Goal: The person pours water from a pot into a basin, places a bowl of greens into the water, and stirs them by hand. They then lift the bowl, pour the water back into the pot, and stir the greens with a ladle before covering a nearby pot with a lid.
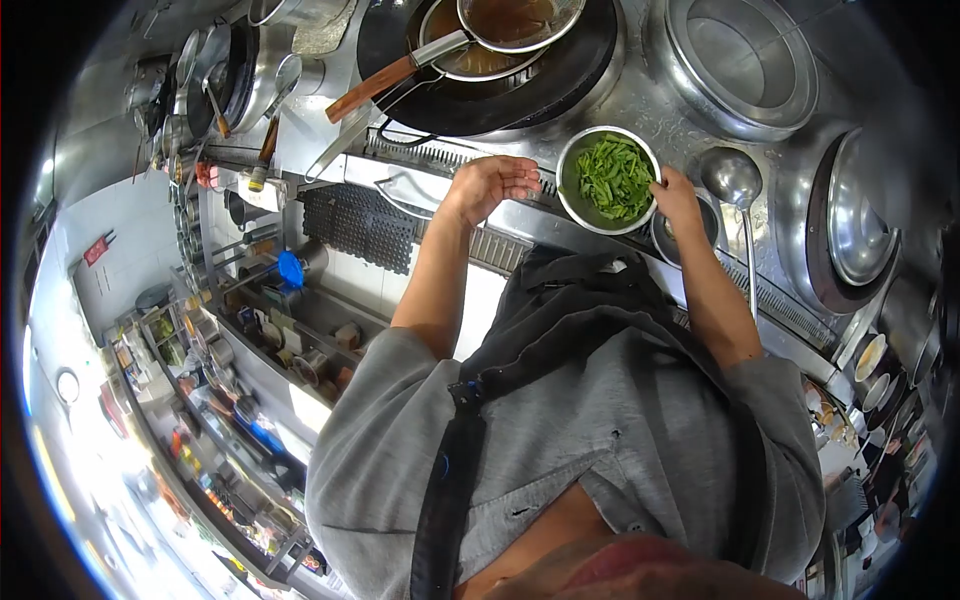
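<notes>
My right hand point(677, 203) grips the rim of a round metal bowl point(568, 192) with thumb and fingers. Chopped green leafy vegetables point(613, 176) fill much of it. Just left of the bowl, my left hand point(490, 187) is held with its palm turned up and fingers stretched out, touching nothing. Partly beneath my right hand and wrist sits another small metal bowl point(711, 222). A steel ladle point(731, 176) lies to the right, its long handle pointing toward my body.
Ahead is a black wok point(390, 60) carrying a wooden-handled strainer point(515, 22) over brown liquid. Large metal pots point(745, 60) stand ahead to the right, with a lidded pan point(862, 215) farther right. A grated drain point(500, 249) runs along the counter's front; utensils hang at left.
</notes>
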The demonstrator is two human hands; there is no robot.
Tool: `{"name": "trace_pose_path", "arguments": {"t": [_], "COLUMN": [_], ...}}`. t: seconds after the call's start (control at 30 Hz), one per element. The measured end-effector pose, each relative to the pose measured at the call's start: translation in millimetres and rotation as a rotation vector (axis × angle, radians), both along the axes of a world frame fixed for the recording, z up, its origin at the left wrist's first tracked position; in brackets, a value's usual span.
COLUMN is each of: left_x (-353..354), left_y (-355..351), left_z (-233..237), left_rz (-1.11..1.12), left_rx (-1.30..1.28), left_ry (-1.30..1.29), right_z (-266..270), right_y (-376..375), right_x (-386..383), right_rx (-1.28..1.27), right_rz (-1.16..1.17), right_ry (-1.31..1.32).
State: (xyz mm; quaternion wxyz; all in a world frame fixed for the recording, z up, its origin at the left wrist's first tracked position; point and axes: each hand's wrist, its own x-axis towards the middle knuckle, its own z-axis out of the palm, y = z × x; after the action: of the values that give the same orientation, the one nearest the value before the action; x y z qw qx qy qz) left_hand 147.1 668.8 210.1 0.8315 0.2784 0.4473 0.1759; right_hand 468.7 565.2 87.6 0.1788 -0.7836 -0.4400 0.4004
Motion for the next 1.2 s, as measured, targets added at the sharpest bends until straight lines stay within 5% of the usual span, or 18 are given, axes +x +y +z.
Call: {"name": "trace_pose_path", "arguments": {"t": [0.13,0.47,0.53,0.9,1.07,1.2], "left_x": [6.3,63.9,70.7,92.4,129.6,198.1], "left_y": [-4.2,-0.5,5.2,15.8,-9.8,-57.4], "left_z": [19.4,41.0,45.8,76.7,76.9,6.0], "left_rz": [-0.053,-0.129,-0.115,-0.039,-0.334,-0.723], "left_rx": [0.115,0.363,0.367,0.548,0.668,0.578], "left_ry": [0.039,0.115,0.053,0.145,0.269,0.047], "right_z": [41.1,111.0,138.4,141.7,135.4,123.1], "right_y": [-13.4,-46.9,-53.1,-28.8,-56.3,-87.5], "right_x": [10.9,66.6,64.3,66.5,117.9,167.7], "right_rx": [0.084,0.363,0.510,0.611,0.564,0.609], "right_rz": [-0.170,-0.161,-0.388,-0.431,-0.511,-0.646], "right_ry": [0.298,0.331,0.591,0.517,0.216,0.133]}}
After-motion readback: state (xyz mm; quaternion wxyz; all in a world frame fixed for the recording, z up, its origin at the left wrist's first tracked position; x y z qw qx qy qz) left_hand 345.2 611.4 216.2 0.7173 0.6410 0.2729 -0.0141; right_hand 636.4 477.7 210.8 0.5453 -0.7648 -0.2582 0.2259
